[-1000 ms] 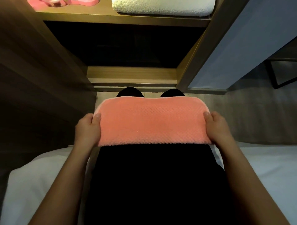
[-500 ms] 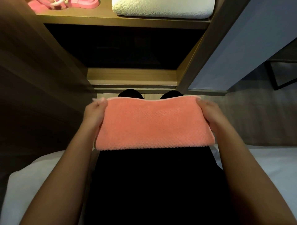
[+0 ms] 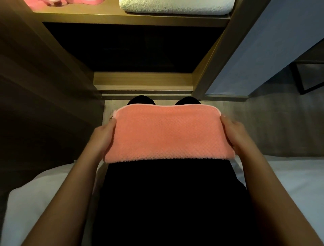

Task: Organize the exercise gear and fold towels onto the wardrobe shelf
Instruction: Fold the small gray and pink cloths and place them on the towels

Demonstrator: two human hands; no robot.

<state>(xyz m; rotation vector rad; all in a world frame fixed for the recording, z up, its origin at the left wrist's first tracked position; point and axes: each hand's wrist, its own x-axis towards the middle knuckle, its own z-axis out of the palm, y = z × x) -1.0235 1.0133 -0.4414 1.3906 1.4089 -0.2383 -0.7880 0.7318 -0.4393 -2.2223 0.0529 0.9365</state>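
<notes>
Folded coral towel (image 3: 166, 135), short ends in the curled grip of left hand (image 3: 103, 138) and right hand (image 3: 235, 135), below wardrobe shelf (image 3: 133, 18).

1. Coral towel (image 3: 166, 135): waffle-textured and folded into a flat rectangle. It is held level, long side across the view, with the left hand (image 3: 103, 138) and right hand (image 3: 235, 135) gripping its short ends
2. White towel (image 3: 175, 6): folded, lying on the right part of the wardrobe shelf (image 3: 131, 18)
3. Pink exercise gear (image 3: 66, 2): on the same shelf, left of the white towel, mostly cut off at the top edge
</notes>
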